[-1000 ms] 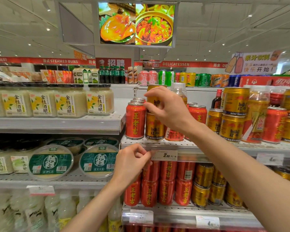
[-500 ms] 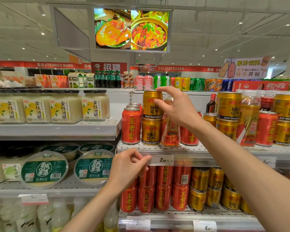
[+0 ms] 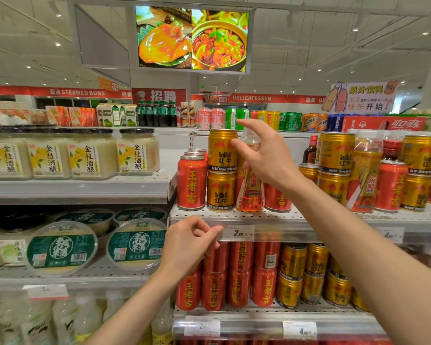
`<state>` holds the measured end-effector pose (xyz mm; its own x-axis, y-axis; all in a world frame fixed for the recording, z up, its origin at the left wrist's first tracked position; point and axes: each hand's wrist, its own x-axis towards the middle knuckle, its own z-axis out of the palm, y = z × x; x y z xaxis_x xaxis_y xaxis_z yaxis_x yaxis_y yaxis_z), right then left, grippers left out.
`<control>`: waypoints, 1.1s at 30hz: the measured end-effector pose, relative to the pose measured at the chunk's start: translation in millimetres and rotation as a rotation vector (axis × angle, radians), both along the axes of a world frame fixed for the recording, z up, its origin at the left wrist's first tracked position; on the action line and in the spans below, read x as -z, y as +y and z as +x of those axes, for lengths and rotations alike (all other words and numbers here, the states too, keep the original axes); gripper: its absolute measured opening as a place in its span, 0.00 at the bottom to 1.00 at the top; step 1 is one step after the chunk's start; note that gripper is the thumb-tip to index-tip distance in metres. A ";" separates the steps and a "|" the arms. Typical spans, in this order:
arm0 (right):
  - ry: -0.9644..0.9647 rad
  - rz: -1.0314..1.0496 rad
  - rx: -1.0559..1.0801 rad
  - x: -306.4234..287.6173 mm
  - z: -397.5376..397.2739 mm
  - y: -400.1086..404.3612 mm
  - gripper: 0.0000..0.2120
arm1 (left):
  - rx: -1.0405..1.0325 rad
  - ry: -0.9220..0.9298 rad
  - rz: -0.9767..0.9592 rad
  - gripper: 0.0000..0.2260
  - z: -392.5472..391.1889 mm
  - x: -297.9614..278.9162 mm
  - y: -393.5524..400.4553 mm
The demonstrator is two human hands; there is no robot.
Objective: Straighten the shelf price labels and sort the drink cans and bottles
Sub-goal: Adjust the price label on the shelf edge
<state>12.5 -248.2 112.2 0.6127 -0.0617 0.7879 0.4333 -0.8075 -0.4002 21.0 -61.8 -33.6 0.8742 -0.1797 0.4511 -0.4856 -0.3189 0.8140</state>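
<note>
Left hand [image 3: 189, 241] pinches price label [image 3: 239, 232] (2.60); right hand [image 3: 264, 153], fingers spread, before orange bottle [image 3: 249, 192].

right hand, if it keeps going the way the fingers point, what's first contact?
Probably the upper gold can: the right hand has its thumb tip at that can's right edge. Depth is unclear; the clear-capped bottle stands close behind the hand.

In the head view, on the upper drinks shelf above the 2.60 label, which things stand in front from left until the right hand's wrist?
Red herbal tea can → two stacked gold Red Bull cans → clear plastic bottle of orange drink, partly behind the right hand.
</note>
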 end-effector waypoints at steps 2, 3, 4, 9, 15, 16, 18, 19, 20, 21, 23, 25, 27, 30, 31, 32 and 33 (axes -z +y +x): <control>-0.023 0.032 0.028 1.9 -2.3 -10.7 0.25 | -0.001 0.010 -0.003 0.12 0.2 0.3 -0.8; -0.016 0.041 0.048 3.2 -4.1 -16.5 0.26 | 0.000 0.018 -0.004 0.12 0.5 0.3 -1.2; -0.001 0.050 0.063 5.1 -5.5 -21.8 0.27 | 0.002 0.030 -0.008 0.12 0.8 0.4 -1.6; 0.087 0.028 0.084 10.9 -7.8 -35.9 0.29 | 0.020 0.062 -0.030 0.12 -0.2 0.7 -2.3; 0.197 0.047 -0.001 7.2 -7.4 -41.2 0.30 | 0.035 0.045 -0.018 0.13 2.5 2.7 -0.1; 0.217 0.030 -0.014 7.4 -7.9 -43.7 0.33 | 0.038 0.044 -0.016 0.13 2.9 2.8 0.3; 0.255 -0.012 -0.011 7.7 -9.2 -47.8 0.38 | 0.044 0.040 -0.009 0.13 3.5 2.9 0.7; 0.270 -0.024 -0.011 7.1 -10.3 -48.5 0.40 | 0.045 0.039 -0.007 0.13 3.7 3.0 0.8; 0.280 -0.031 -0.013 6.6 -11.0 -49.4 0.41 | 0.046 0.040 -0.007 0.13 4.0 3.0 0.9; 0.287 -0.034 -0.016 6.0 -12.1 -49.6 0.42 | 0.048 0.039 -0.006 0.13 4.0 2.8 1.0; 0.290 -0.038 -0.017 5.3 -13.4 -49.8 0.44 | 0.049 0.037 -0.005 0.13 3.7 2.6 1.4; 0.289 -0.053 -0.018 6.0 -14.8 -49.2 0.45 | 0.049 0.034 -0.005 0.13 2.4 2.1 1.4; 0.287 -0.068 -0.018 6.9 -16.7 -47.2 0.47 | 0.044 0.026 0.000 0.13 1.2 1.6 1.1; 0.268 -0.094 0.005 7.8 -17.6 -45.7 0.48 | 0.036 0.012 0.010 0.13 0.5 1.5 1.2; 0.266 -0.101 0.015 8.1 -17.8 -45.5 0.48 | 0.032 0.003 0.016 0.13 0.2 1.5 1.2; 0.262 -0.109 0.024 8.7 -17.8 -45.5 0.48 | 0.028 -0.005 0.021 0.13 0.0 1.6 1.1; 0.259 -0.119 0.033 9.3 -17.9 -45.5 0.48 | 0.024 -0.010 0.023 0.13 -0.5 1.6 0.8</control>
